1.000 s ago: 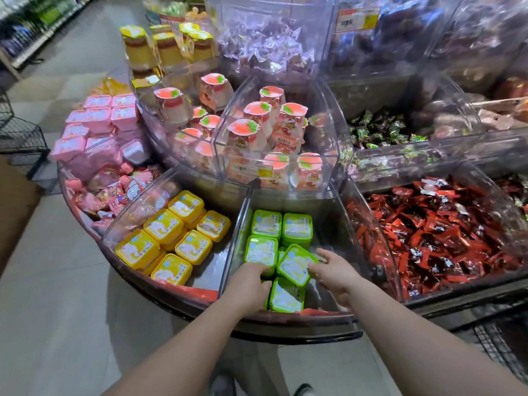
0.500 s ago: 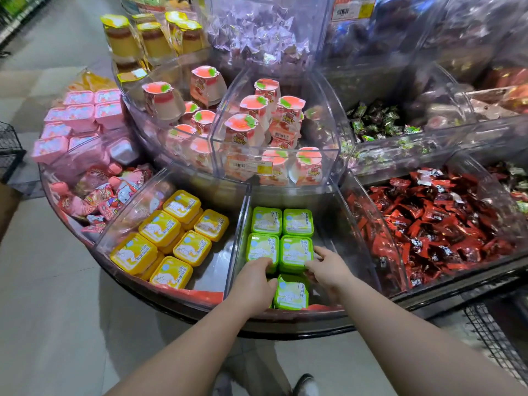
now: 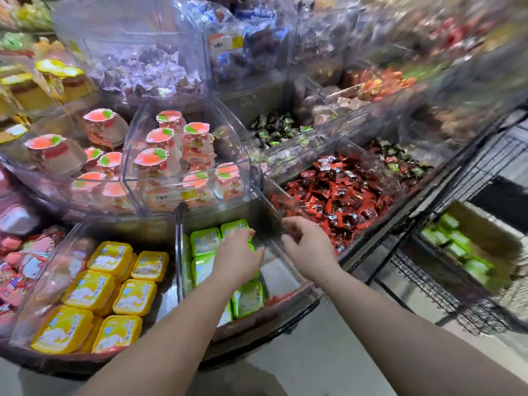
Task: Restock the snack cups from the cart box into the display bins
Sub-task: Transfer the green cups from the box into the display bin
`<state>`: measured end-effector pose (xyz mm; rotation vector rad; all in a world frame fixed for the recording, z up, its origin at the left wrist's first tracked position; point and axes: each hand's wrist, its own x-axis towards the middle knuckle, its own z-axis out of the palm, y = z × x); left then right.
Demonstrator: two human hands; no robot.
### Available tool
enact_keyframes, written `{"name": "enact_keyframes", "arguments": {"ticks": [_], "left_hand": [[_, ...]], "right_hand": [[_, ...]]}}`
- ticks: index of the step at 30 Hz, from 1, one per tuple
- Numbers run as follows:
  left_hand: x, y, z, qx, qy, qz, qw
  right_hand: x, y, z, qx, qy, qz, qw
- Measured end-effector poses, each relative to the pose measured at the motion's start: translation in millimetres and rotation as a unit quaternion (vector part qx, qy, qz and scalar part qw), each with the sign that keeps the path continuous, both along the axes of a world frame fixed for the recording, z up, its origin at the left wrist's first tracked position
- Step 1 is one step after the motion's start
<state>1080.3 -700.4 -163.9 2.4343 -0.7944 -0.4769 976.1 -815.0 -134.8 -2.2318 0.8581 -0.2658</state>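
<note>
Both my hands are over the bin (image 3: 183,270) of green snack cups (image 3: 204,241): left hand (image 3: 237,260) flat on them, right hand (image 3: 310,248) loosely spread, empty. More cups lie in the cart box (image 3: 491,247).

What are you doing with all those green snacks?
A person is filling a candy display. Both hands are over the clear bin of green snack cups. The left hand reaches over the cups with fingers stretched out; the right hand hovers empty beside it, fingers loosely curled. More green cups wait in a cardboard box in the wire cart on the right. Yellow cups fill the next bin.
</note>
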Motion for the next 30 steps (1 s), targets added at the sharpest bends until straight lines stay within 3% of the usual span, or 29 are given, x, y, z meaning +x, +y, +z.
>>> {"name": "enact_keyframes", "arguments": {"ticks": [3, 7, 13, 19, 30], "left_hand": [[-16, -38, 27, -0.012, -0.097, -0.033, 0.995], [-65, -119, 52, -0.033, -0.214, -0.099, 0.971], [-188, -250, 55, -0.014, -0.197, -0.221, 0.955], [-275, -355, 47, -0.007, -0.187, -0.293, 0.938], [-296, -537, -27, 0.049, -0.130, -0.377, 0.916]], "right_hand": [[-21, -36, 20, -0.113, -0.043, -0.025, 0.992], [-78, -115, 24, -0.220, 0.077, -0.073, 0.970], [-217, -222, 14, -0.200, 0.156, -0.136, 0.958], [-311, -307, 10, -0.166, 0.167, -0.180, 0.955], [-377, -470, -56, -0.043, 0.195, -0.249, 0.948]]}}
